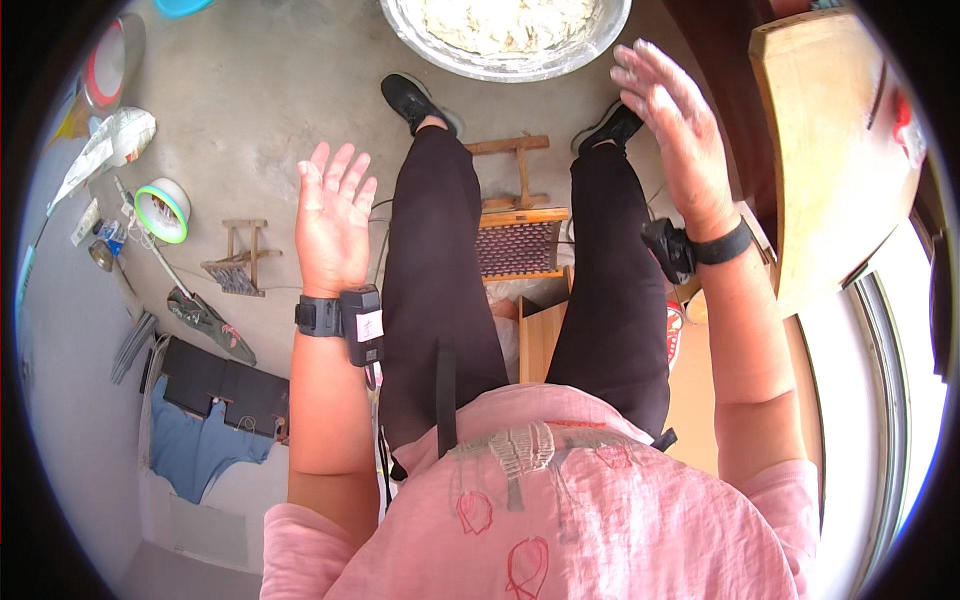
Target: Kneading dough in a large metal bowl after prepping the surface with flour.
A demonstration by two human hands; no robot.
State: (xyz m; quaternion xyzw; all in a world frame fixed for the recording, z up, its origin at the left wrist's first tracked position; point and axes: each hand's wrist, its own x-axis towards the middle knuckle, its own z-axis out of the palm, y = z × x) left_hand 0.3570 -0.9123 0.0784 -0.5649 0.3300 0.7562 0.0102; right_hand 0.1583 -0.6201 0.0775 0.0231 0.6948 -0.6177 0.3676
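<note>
My left hand (335, 217) is raised palm up over the floor, fingers apart, holding nothing. My right hand (679, 135) is held up on the other side, its fingers extended and dusted with white, and it holds nothing. Straps with small dark devices sit on both wrists. A metal basin (517, 73) at the top edge holds a pale, lumpy dough-like mass (510, 26). The basin is cut off by the picture's edge. My right hand is the nearer one to its rim, apart from it.
A small woven-seat stool (521, 244) stands between my legs. Another small stool (232, 262), a green-rimmed bowl (163, 214) and a red-rimmed basin (106, 64) are on the left. A light wooden board (832, 150) stands at the right, near a dark wooden piece of furniture.
</note>
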